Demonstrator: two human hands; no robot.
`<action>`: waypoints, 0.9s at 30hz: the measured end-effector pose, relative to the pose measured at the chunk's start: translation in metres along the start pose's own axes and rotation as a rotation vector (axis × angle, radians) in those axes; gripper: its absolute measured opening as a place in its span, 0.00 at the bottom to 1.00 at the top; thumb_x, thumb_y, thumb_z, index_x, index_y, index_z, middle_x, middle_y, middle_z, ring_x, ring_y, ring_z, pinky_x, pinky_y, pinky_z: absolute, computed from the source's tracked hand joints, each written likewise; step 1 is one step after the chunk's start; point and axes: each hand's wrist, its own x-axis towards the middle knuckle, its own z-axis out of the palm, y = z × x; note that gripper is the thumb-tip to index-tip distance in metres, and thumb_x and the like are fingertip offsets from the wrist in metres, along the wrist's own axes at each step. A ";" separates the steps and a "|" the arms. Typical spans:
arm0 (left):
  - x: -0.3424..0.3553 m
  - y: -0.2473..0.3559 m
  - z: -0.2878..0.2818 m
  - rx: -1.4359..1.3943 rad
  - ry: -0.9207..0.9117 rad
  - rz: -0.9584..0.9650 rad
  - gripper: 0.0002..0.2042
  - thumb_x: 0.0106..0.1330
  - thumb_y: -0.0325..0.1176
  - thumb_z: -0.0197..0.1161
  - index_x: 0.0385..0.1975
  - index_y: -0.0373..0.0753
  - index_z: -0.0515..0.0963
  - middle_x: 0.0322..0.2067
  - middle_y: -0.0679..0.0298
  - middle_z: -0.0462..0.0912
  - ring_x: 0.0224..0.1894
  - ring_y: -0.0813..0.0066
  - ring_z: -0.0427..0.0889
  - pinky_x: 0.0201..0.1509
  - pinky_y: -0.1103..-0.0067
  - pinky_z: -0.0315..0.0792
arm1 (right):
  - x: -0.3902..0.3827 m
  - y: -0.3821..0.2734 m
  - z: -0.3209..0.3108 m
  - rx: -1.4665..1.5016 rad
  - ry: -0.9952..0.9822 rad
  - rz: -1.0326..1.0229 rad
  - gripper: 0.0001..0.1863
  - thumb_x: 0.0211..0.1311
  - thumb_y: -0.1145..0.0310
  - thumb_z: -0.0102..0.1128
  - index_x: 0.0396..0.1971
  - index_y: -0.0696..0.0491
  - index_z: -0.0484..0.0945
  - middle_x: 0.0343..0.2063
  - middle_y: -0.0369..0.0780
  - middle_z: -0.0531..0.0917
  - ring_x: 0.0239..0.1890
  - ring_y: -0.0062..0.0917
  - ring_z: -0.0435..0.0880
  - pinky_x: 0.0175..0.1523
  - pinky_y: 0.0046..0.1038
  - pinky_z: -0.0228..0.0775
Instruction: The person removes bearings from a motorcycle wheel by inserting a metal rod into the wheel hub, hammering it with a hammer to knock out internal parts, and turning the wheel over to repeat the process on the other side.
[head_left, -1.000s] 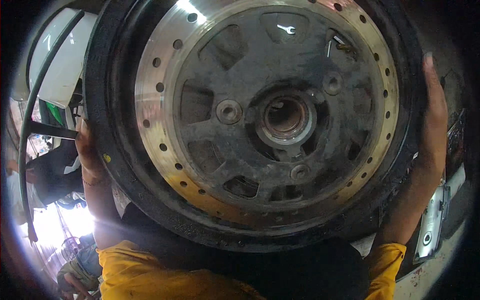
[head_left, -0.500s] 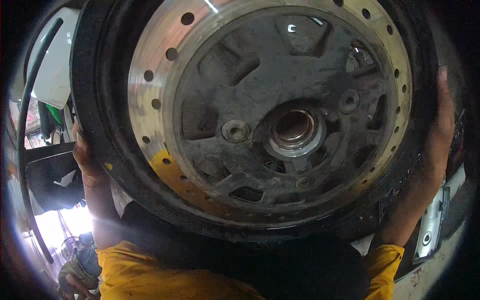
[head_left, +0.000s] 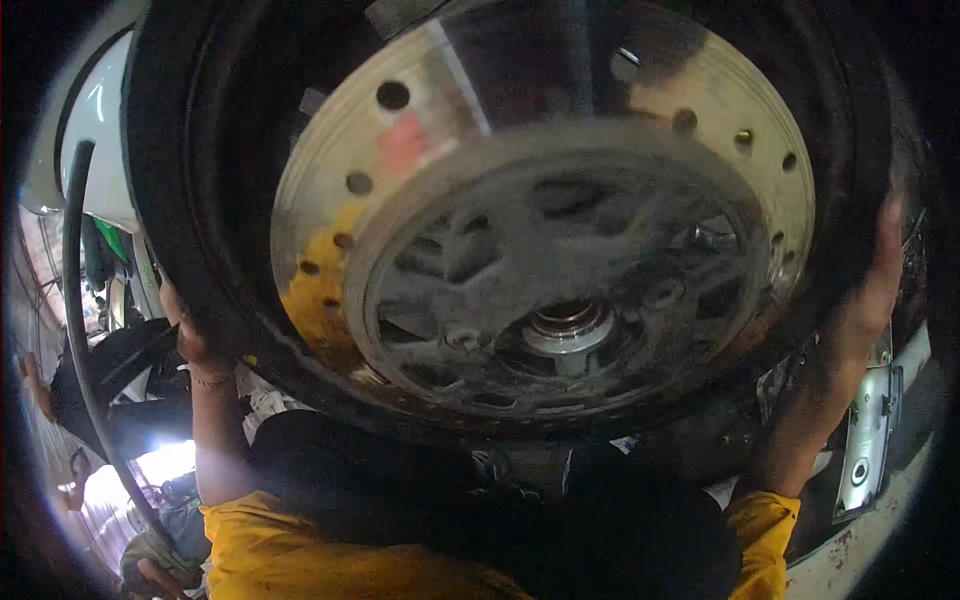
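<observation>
A motorcycle wheel with a black tyre (head_left: 185, 170) fills most of the view, lifted in front of me above my lap. Its shiny drilled brake disc (head_left: 320, 220) faces me, around a dirty dark spoked centre with an open hub (head_left: 568, 330). My left hand (head_left: 195, 335) grips the tyre's left side, its fingers partly hidden behind the rubber. Against the right side presses my right hand (head_left: 882, 265), with one finger stretched up along the tyre and the others out of sight. The wheel is tilted, its upper part blurred.
A black hose or bar (head_left: 78, 260) curves down the left side, by a white panel (head_left: 105, 165). Part of another person (head_left: 165, 555) shows at the lower left. A pale metal part (head_left: 868, 440) lies at the right.
The wheel has tilted, so the disc and hub look flatter and the hub sits lower in view. Both hands keep their hold; the left hand appears slightly lower.
</observation>
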 end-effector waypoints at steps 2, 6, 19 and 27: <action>-0.009 0.002 0.014 -0.076 0.010 0.021 0.32 0.72 0.57 0.42 0.63 0.35 0.58 0.58 0.56 0.67 0.58 0.63 0.69 0.62 0.69 0.64 | -0.005 -0.014 -0.003 0.441 0.155 0.394 0.26 0.74 0.57 0.36 0.63 0.58 0.66 0.63 0.49 0.68 0.66 0.37 0.65 0.71 0.35 0.52; 0.002 0.028 0.015 -0.438 -0.031 -0.061 0.34 0.70 0.60 0.45 0.62 0.34 0.60 0.58 0.55 0.68 0.60 0.62 0.68 0.64 0.68 0.63 | 0.007 -0.052 0.005 0.615 0.235 0.614 0.28 0.74 0.55 0.36 0.63 0.62 0.64 0.63 0.48 0.67 0.65 0.36 0.65 0.70 0.35 0.52; 0.050 0.157 0.068 -1.222 -0.425 -0.563 0.40 0.61 0.66 0.55 0.57 0.31 0.68 0.52 0.57 0.76 0.53 0.68 0.74 0.56 0.72 0.70 | -0.007 -0.012 0.048 0.573 -0.031 0.655 0.30 0.69 0.48 0.44 0.57 0.59 0.71 0.55 0.44 0.75 0.58 0.31 0.73 0.65 0.28 0.59; 0.057 0.197 0.045 -0.877 -0.414 -0.591 0.44 0.61 0.66 0.55 0.64 0.30 0.63 0.57 0.54 0.73 0.59 0.65 0.71 0.62 0.69 0.64 | -0.001 -0.036 0.067 1.019 -0.082 0.861 0.34 0.67 0.41 0.43 0.55 0.58 0.72 0.52 0.44 0.77 0.55 0.32 0.75 0.62 0.32 0.64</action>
